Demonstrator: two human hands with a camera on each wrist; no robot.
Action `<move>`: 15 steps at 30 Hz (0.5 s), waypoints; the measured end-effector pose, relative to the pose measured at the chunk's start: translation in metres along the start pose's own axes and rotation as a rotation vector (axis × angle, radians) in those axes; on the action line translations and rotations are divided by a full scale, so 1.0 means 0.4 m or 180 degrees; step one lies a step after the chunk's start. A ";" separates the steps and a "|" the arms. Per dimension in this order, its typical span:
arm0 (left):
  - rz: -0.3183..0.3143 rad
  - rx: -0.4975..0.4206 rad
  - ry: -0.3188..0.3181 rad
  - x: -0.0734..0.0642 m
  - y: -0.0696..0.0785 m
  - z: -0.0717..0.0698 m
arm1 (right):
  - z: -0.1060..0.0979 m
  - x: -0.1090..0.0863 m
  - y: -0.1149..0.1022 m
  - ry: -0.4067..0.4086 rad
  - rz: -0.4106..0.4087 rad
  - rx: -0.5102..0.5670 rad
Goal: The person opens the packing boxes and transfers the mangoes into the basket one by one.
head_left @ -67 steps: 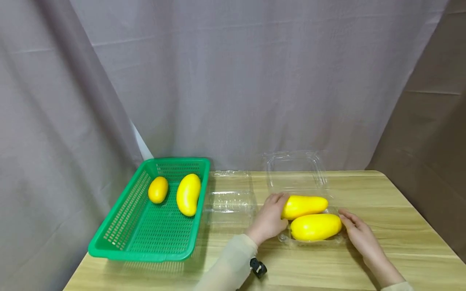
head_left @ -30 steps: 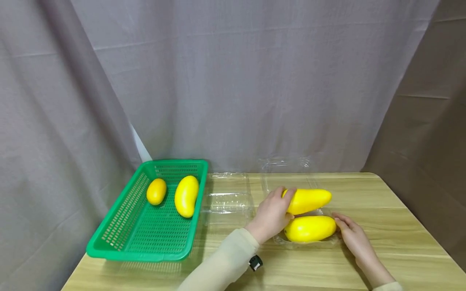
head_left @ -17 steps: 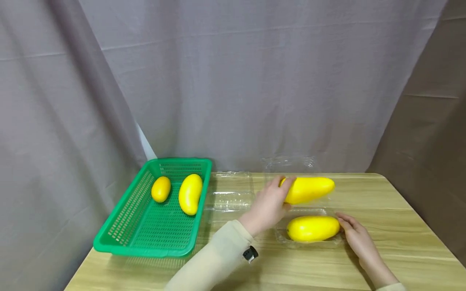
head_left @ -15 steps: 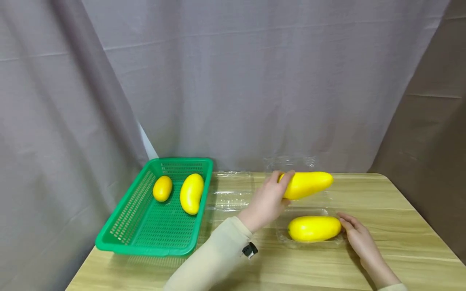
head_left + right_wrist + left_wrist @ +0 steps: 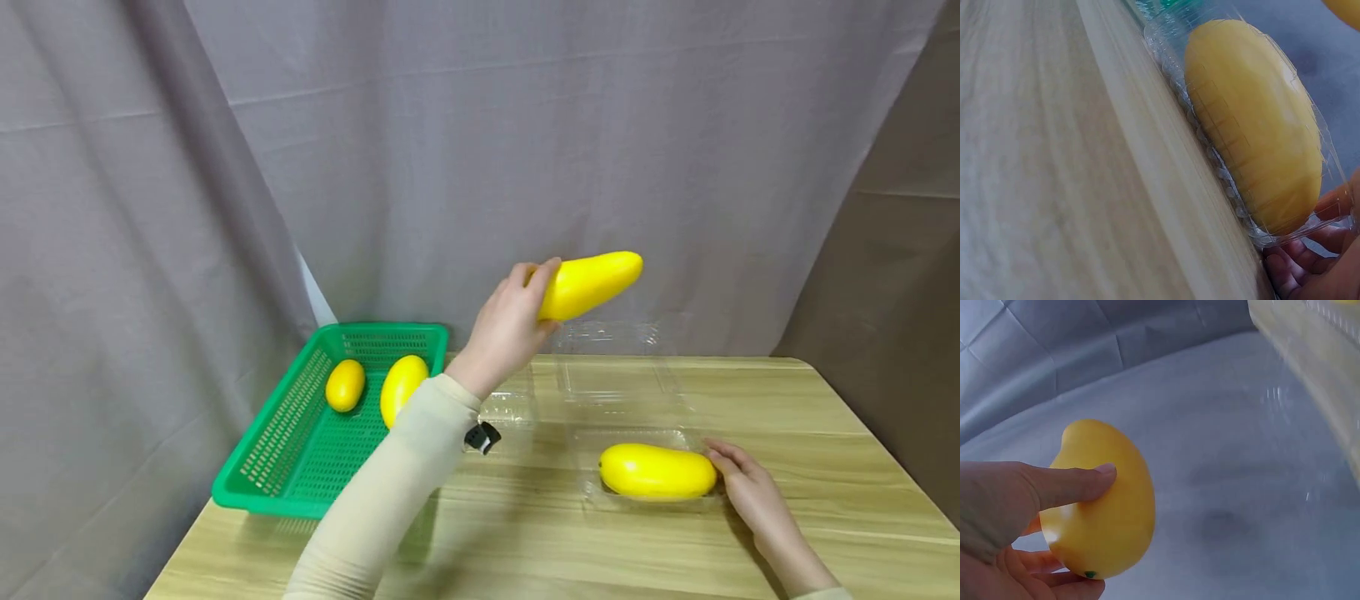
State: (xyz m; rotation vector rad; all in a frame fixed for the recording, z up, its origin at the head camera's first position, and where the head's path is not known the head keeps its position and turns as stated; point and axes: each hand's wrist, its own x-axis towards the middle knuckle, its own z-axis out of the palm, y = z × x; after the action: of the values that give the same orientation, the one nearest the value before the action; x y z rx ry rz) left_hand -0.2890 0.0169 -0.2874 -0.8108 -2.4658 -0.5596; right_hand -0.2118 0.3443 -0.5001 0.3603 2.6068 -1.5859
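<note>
My left hand (image 5: 513,321) holds a long yellow mango (image 5: 592,283) in the air above the table. In the left wrist view the thumb lies across that mango (image 5: 1110,506), the other fingers are behind and under it, and a small green stem spot shows at its lower end. A second mango (image 5: 656,471) lies in a clear plastic clamshell box (image 5: 588,492) whose lid (image 5: 615,379) stands open behind it. At the box's right end my right hand (image 5: 753,492) pinches the rim, and in the right wrist view its fingers (image 5: 1329,240) wrap the box's corner.
A green basket (image 5: 262,433) at the left holds a small orange-yellow fruit (image 5: 345,386) and another mango (image 5: 401,387), partly hidden by the left sleeve. Another clear plastic box (image 5: 510,408) sits beside the basket. A grey curtain (image 5: 480,150) hangs behind the wooden table (image 5: 832,475).
My left hand has lifted one mango out of the clear box, raised it high and carried it leftward. The right hand has stayed at the box's right end.
</note>
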 end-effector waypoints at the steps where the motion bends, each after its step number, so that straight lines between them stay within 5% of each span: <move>1: -0.0011 0.0004 -0.0001 0.002 -0.011 -0.016 | 0.002 0.000 0.000 0.0008 -0.0014 -0.0003; 7: -0.0117 -0.0003 -0.0111 -0.016 -0.085 -0.104 | 0.017 -0.001 -0.001 0.0021 -0.0095 0.0013; 15: -0.0157 0.0079 -0.0328 -0.087 -0.176 -0.207 | 0.034 -0.004 -0.009 0.0032 -0.0135 0.0021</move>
State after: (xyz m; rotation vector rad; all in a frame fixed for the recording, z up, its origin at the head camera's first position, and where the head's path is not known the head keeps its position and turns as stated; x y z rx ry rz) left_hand -0.2829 -0.0926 -0.2566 -0.7893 -2.5875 -0.5157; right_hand -0.2118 0.3304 -0.5030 0.3162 2.6346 -1.6103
